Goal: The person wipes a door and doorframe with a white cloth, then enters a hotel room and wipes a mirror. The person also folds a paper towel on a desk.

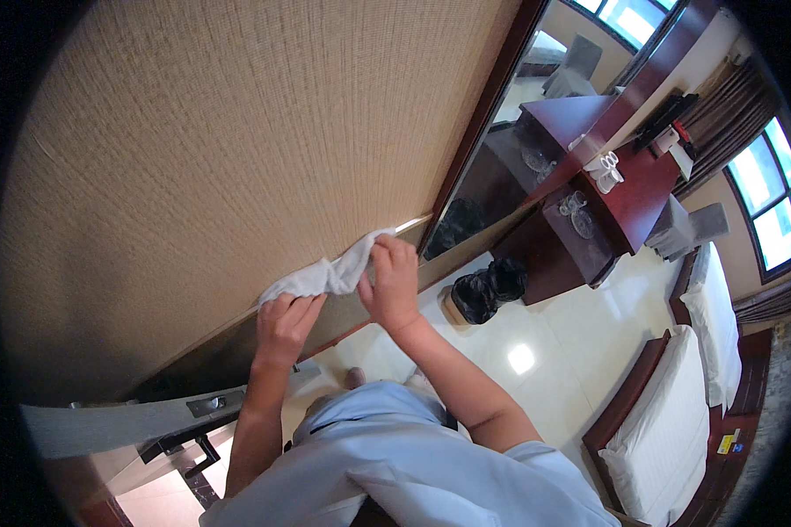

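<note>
A white cloth [331, 275] is stretched between my two hands along a narrow ledge at the foot of a beige textured wall panel [270, 132]. My left hand [289, 328] grips its lower left end, fingertips pressed over the ledge. Farther right, my right hand [391, 282] pinches the other end between thumb and fingers. Part of the cloth between them is twisted and bunched. A pale strip of the ledge [412, 223] shows just beyond my right hand, towards a framed mirror [481, 178].
Bins with black liners [478, 294] stand on the glossy tiled floor [554, 356]. Past them is a dark red desk [639, 197] with white cups [606, 172]. Two beds, the nearer one [662, 428] with white bedding, are at right. A door handle [204, 454] juts out at lower left.
</note>
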Tool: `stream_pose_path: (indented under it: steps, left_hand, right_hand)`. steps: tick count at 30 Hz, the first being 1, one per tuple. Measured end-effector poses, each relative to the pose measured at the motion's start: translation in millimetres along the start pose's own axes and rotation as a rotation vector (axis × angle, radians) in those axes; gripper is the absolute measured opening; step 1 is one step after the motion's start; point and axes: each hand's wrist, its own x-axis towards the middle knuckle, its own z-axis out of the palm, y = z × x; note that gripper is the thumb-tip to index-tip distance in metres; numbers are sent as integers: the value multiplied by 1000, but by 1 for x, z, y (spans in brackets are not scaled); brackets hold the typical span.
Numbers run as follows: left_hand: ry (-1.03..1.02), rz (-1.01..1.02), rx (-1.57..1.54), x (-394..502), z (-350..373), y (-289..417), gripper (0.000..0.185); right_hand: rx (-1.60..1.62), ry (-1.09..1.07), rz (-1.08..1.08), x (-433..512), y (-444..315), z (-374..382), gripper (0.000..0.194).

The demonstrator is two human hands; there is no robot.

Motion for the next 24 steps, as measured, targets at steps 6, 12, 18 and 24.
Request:
stream_pose_path:
  steps: [6, 12, 18, 24]
  left_hand:
    - [-56, -166, 50, -37, -32, -6, 27]
    - [29, -324, 73, -73, -45, -13, 20]
    - [169, -399, -80, -86, -49, -14, 17]
    - [239, -458, -219, -72, -57, -5, 33]
  right_hand:
    - [51, -54, -87, -7, -36, 16, 45]
    - [89, -174, -153, -23, -75, 32, 40]
    - [224, -387, -182, -17, -103, 32, 32]
    - [551, -216, -10, -11, -106, 3, 23]
